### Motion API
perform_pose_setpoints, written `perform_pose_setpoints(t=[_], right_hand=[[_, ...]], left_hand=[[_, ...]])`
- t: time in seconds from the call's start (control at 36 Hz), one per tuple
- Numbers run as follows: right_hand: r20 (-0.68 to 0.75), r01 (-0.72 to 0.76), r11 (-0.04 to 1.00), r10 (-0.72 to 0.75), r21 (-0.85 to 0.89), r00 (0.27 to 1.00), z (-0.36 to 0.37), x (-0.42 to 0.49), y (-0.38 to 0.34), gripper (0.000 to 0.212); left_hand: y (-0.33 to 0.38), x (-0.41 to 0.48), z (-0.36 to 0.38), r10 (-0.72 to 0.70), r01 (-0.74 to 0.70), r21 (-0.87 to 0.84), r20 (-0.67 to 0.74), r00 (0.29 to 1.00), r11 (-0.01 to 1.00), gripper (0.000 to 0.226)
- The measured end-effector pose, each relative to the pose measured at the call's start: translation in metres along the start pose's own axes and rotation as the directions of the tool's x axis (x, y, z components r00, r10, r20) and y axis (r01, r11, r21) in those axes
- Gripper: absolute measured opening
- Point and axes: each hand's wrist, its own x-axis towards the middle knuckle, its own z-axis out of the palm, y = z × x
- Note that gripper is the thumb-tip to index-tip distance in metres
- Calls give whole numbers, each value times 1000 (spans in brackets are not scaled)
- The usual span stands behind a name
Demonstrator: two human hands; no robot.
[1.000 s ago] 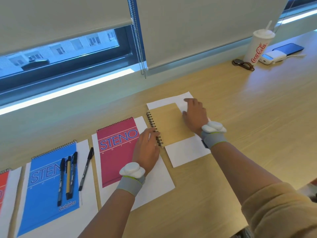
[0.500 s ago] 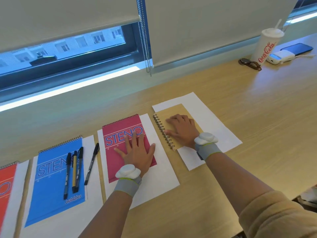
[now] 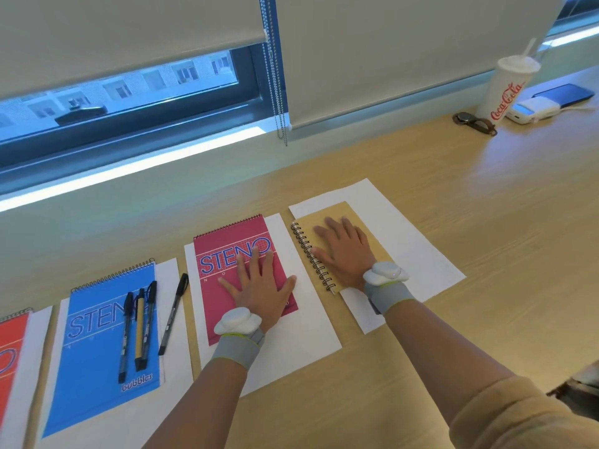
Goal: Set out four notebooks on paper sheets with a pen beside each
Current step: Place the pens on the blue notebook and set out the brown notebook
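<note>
Four notebooks lie in a row on white paper sheets. My left hand (image 3: 259, 283) rests flat, fingers spread, on the pink STENO notebook (image 3: 220, 254). My right hand (image 3: 343, 251) lies flat on the tan spiral notebook (image 3: 372, 234), which sits on the rightmost sheet (image 3: 418, 251). To the left is the blue STENO notebook (image 3: 94, 367) with three pens (image 3: 137, 332) lying on its cover. A fourth black pen (image 3: 173, 314) lies on the sheet beside it. A red notebook (image 3: 9, 358) shows at the left edge.
A Coca-Cola cup with straw (image 3: 505, 89), a folded pair of sunglasses (image 3: 476, 123), a white device (image 3: 531, 110) and a dark phone (image 3: 564, 94) sit at the far right of the wooden desk (image 3: 486, 222). A blind chain (image 3: 278, 92) hangs by the window.
My left hand moved off the tan notebook's spiral onto the pink notebook. My right hand slid from the sheet onto the tan notebook, whose sheet now shows fully at the right.
</note>
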Motion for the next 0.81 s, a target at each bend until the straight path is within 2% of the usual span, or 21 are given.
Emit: perform_pose_setpoints(t=[0.08,0.14,0.25,0.33,0.39,0.47,0.64,0.72,0.81], right_hand=[[-70,-40,990,50,138,996,-10,2,-1,45],[-117,-98,962,131,253,984,-18,4,4,41],[-174,-218,940,268,263,948,-29,6,21,47],[-186,-295,913,354,283,916,-32,7,36,51],[-190,-303,913,359,272,914,-34,6,43,47],[-177,-309,906,367,288,913,-39,3,53,46],[-141,-301,926,337,230,931,-31,-6,70,63],[-78,-290,922,319,257,944,-25,-11,71,59],[-74,-289,921,318,263,945,-23,-12,70,52]], left_hand=[[3,2,-5,-13,13,-7,-14,1000,1000,72],[7,2,-10,39,-39,-2,-12,999,999,70],[22,0,-18,215,-216,-96,-18,976,972,67],[39,-4,-18,337,-336,-84,-5,941,938,80],[48,-8,-15,387,-386,-50,20,922,921,96],[58,-10,-7,426,-425,-22,60,903,905,104],[61,-10,2,424,-429,15,127,897,903,99],[62,-9,2,413,-422,27,154,898,906,94],[62,-8,0,415,-424,24,162,895,905,90]])
